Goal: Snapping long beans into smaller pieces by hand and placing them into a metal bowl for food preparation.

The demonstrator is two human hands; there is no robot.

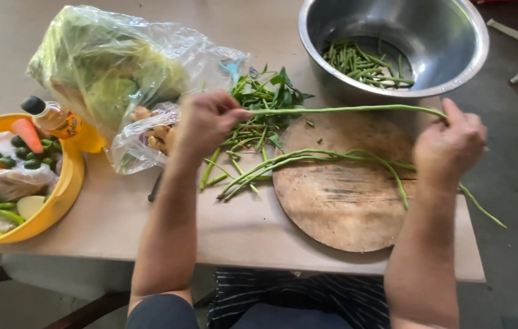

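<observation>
My left hand (205, 125) and my right hand (451, 145) hold one long green bean (344, 109) stretched level between them, above a round wooden cutting board (344, 207). The left hand pinches its left end, the right hand its right end. Several more long beans (307, 159) lie across the board and the table, one trailing off past the right hand. Behind the board stands a large steel bowl (448, 36) with cut bean pieces (365, 64) inside.
A leafy green bunch (271, 91) lies by the beans. A clear plastic bag of greens (112, 67) and a bag of ginger (149, 137) sit at left. A yellow bowl (67, 183) holds carrot, limes, a small bottle. The table edge runs near me.
</observation>
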